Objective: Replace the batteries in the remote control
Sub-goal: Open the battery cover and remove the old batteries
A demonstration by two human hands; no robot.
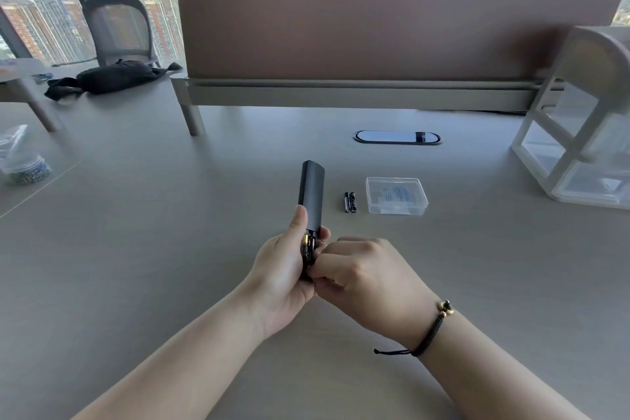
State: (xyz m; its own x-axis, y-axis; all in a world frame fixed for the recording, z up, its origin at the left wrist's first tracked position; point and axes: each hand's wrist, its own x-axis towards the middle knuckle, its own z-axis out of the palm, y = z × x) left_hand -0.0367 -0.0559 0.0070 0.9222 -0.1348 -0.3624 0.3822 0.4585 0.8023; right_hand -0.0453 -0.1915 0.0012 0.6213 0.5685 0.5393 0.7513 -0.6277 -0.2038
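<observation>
Left hand (283, 269): wrapped around the lower end of the remote control (311, 194), thumb along its left edge, holding it raised above the desk (170, 215) with the far end pointing away. Battery compartment open at the near end; a battery with a gold band (308, 244) seated inside.
Right hand (361, 274): fingers curled, fingertips pressed at the open compartment beside the left thumb; whether they pinch anything cannot be told. Black cord bracelet with gold beads (439, 320) on this wrist.
Two loose batteries (350, 202): dark, lying side by side and touching, on the desk just right of the remote.
Clear plastic box (396, 195): lid shut, just right of the loose batteries.
Oval cable grommet (397, 137): set in the desk, beyond the box.
Brown divider panel (375, 24): upright along the far edge.
Black bag (112, 77): far left, well apart.
</observation>
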